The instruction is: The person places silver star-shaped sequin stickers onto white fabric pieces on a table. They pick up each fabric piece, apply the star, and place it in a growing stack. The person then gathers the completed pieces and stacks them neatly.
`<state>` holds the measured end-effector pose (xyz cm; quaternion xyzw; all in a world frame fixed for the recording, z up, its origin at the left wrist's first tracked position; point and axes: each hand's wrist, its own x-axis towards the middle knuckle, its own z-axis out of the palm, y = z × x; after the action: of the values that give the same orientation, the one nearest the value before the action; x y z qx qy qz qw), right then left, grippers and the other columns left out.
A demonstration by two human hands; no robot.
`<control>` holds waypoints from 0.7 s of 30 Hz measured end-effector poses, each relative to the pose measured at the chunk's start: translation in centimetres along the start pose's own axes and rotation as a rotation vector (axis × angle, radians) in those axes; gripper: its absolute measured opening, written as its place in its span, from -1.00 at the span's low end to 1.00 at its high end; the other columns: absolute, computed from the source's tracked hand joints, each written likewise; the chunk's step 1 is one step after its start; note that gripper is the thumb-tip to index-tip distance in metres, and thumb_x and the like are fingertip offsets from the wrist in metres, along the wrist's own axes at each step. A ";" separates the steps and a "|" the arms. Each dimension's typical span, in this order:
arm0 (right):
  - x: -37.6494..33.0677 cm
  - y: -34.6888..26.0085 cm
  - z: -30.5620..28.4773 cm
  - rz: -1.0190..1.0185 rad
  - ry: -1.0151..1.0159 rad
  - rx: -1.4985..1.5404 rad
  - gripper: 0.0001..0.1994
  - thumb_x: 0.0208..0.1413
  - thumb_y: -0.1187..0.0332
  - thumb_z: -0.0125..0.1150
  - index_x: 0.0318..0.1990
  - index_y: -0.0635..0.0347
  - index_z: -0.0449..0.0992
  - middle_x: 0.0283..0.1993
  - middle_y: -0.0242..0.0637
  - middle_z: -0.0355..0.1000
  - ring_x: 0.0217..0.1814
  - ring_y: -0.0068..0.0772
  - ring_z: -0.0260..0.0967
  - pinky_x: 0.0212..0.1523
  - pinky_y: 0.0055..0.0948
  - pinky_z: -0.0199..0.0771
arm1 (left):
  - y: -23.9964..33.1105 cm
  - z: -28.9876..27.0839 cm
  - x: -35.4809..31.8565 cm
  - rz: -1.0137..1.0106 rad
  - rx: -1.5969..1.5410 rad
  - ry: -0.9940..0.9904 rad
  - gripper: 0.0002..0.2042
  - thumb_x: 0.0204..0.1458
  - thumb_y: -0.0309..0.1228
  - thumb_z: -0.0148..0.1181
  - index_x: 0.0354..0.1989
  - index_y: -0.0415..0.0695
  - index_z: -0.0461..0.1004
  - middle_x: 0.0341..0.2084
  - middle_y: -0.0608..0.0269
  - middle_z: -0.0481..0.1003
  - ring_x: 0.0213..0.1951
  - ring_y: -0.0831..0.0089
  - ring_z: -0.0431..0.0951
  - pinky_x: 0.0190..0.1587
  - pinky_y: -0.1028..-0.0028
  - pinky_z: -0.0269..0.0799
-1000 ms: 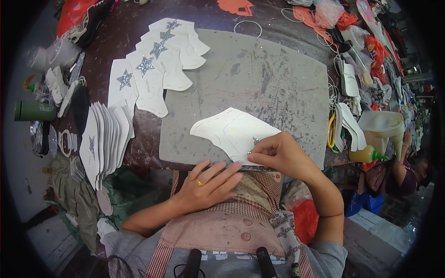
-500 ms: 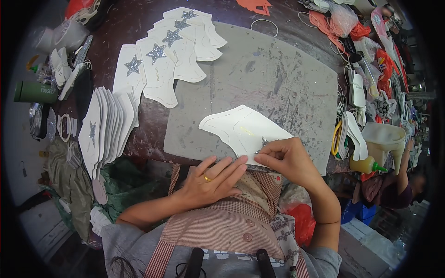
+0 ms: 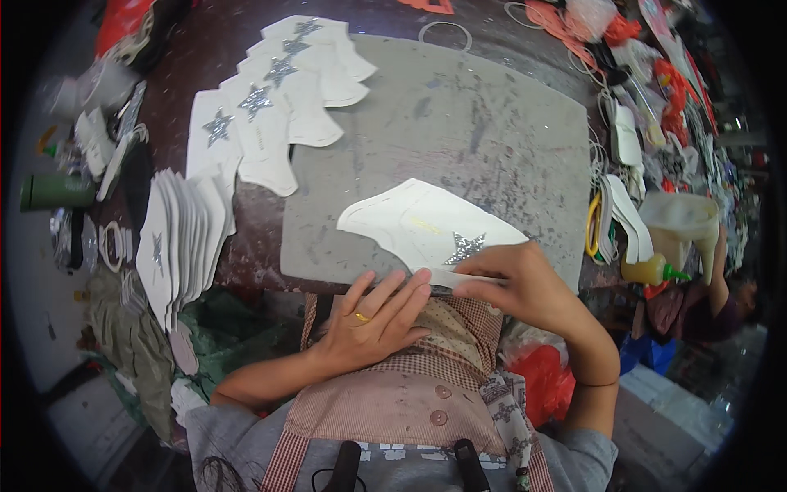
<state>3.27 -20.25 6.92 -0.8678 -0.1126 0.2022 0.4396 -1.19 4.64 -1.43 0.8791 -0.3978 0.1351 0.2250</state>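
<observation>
A white shoe upper piece (image 3: 389,215) with a silver glitter star lies on the grey board near its front edge. My left hand (image 3: 373,320), a gold ring on one finger, is open, with its fingertips resting on the piece's near corner. My right hand (image 3: 525,287) pinches a narrow white strip (image 3: 459,279) along the near edge, below the star. I cannot tell whether the strip is the piece's folded edge or separate.
Similar star pieces (image 3: 270,131) overlap in a row at the board's far left. A standing stack of white pieces (image 3: 184,238) is to the left. At right are a yellow bottle with a green tip (image 3: 648,269), a translucent container (image 3: 680,217) and bundled strips.
My right hand has drawn back slightly from the piece, uncovering the star, and a white strip now shows between its fingers. My left hand stays at the near corner. The view has shifted slightly.
</observation>
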 end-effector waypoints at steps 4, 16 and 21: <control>-2.2 -0.3 -2.2 0.007 0.082 -0.094 -0.79 0.08 0.28 0.37 -0.24 0.22 0.58 -0.30 -0.22 0.55 -0.29 -0.15 0.49 -0.16 -0.28 0.35 | -0.3 0.0 0.6 0.019 -0.113 -0.023 -0.38 0.03 -0.08 0.32 0.20 -0.17 0.38 0.19 0.15 0.46 0.26 0.30 0.33 0.38 0.11 0.10; -3.4 2.8 0.3 -0.091 0.270 -0.158 -0.90 0.01 0.44 0.36 -0.33 0.13 0.56 -0.35 -0.33 0.52 -0.25 -0.26 0.46 -0.16 -0.31 0.24 | -0.2 -0.2 2.4 0.100 -0.046 -0.110 -0.37 -0.03 -0.15 0.35 0.26 -0.07 0.41 0.05 0.13 0.34 0.17 0.22 0.33 0.28 0.09 0.26; -3.1 2.8 0.6 -0.079 0.285 -0.189 -0.91 -0.01 0.44 0.33 -0.35 0.12 0.53 -0.38 -0.33 0.50 -0.25 -0.24 0.46 -0.21 -0.28 0.22 | 0.0 0.1 2.1 0.094 0.054 -0.125 -0.37 -0.02 -0.14 0.33 0.25 -0.11 0.42 0.06 0.15 0.35 0.16 0.24 0.34 0.28 0.10 0.25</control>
<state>0.25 -22.65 5.08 -0.9201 -0.1015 0.0481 0.3752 0.18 3.26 -0.66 0.8719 -0.4483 0.1010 0.1691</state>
